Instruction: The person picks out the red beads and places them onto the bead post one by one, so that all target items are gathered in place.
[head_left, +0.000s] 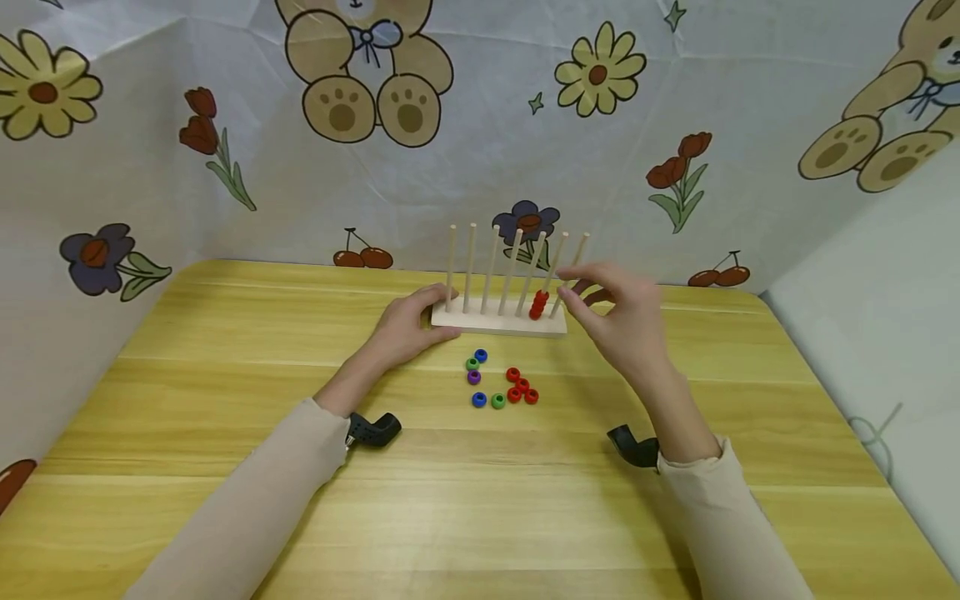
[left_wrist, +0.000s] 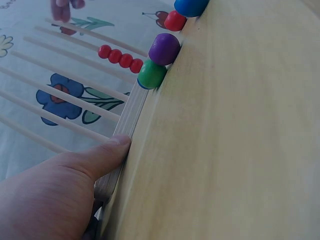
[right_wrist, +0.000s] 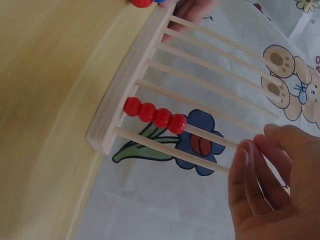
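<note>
A pale wooden peg rack (head_left: 498, 323) stands on the table with several upright rods. My left hand (head_left: 405, 327) grips the left end of its base, the thumb (left_wrist: 112, 150) along the front edge in the left wrist view. Several red beads (right_wrist: 155, 115) are stacked at the foot of the second rod from the right. By the upper ends of the rightmost rods is my right hand (head_left: 618, 312), fingers bent loosely, thumb and forefinger apart. No bead shows between its fingertips (right_wrist: 243, 150).
Loose beads lie in front of the rack: several red ones (head_left: 522, 386), two blue (head_left: 479, 400), two green (head_left: 498, 401) and one purple (head_left: 474, 377). A patterned cloth (head_left: 465, 175) hangs behind the wooden table (head_left: 480, 517).
</note>
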